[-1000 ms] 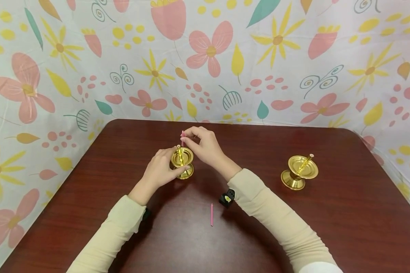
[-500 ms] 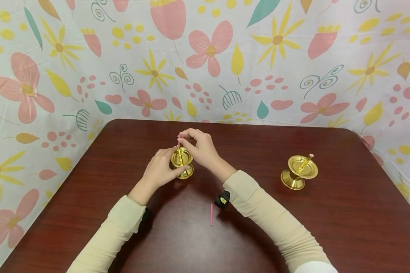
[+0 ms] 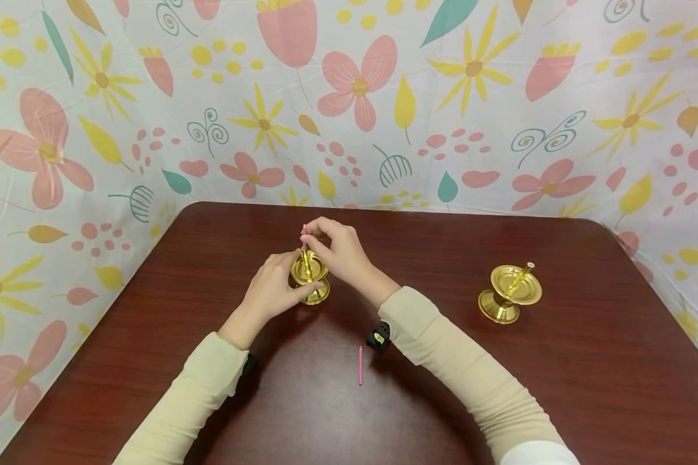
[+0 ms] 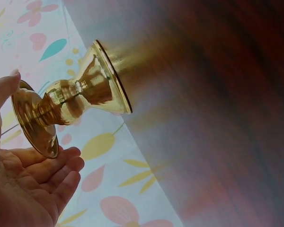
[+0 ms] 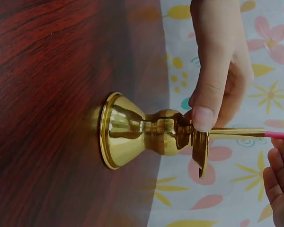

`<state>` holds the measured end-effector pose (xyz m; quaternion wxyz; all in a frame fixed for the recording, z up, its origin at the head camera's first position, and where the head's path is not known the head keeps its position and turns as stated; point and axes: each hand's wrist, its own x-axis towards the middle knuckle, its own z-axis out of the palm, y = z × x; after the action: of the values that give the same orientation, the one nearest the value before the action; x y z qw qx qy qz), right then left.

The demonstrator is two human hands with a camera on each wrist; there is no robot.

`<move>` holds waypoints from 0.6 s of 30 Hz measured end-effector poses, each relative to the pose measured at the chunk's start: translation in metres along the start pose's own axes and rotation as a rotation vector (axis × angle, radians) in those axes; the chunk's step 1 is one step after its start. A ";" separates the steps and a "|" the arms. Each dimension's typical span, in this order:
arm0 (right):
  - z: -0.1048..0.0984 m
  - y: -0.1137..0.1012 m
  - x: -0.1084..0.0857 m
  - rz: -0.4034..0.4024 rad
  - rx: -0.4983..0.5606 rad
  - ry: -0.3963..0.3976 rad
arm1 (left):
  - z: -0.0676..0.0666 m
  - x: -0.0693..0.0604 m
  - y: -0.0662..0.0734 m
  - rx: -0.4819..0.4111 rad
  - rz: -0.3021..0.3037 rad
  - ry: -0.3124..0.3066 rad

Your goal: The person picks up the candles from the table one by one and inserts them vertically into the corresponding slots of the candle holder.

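Note:
A shiny brass candle holder (image 3: 317, 298) stands upright on the table, with a broad dish and a slim tube (image 5: 236, 133) rising from it. My left hand (image 3: 269, 288) holds the dish by its rim, thumb on one side and fingers on the other. Above it, my right hand (image 3: 341, 250) pinches a thin pink candle (image 5: 275, 135) between thumb and fingertips. The candle's lower end meets the tube's top; whether it sits inside I cannot tell. A second pink candle (image 3: 360, 366) lies on the table nearer to me.
Another brass candle holder (image 3: 499, 311) stands at the right, its tube (image 3: 521, 279) leaning in the view with a pale top end. The dark wooden table (image 3: 430, 258) meets a flower-printed cloth (image 3: 378, 161) at the back and sides.
My right hand has moved left, bringing the pink candle from beside the tube onto its top. My left hand and the brass holder have stayed in place.

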<state>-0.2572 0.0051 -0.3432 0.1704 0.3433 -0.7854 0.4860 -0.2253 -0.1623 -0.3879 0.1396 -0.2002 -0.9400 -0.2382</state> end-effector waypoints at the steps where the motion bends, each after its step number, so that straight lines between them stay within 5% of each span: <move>1: 0.000 0.000 0.000 0.003 -0.007 -0.006 | 0.000 0.000 0.000 0.000 -0.001 0.000; 18: 0.000 -0.002 0.003 0.017 -0.105 -0.049 | 0.000 0.000 0.000 0.008 -0.005 -0.013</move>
<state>-0.2573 0.0032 -0.3403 0.1646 0.3389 -0.8167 0.4371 -0.2251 -0.1619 -0.3877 0.1336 -0.1987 -0.9424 -0.2335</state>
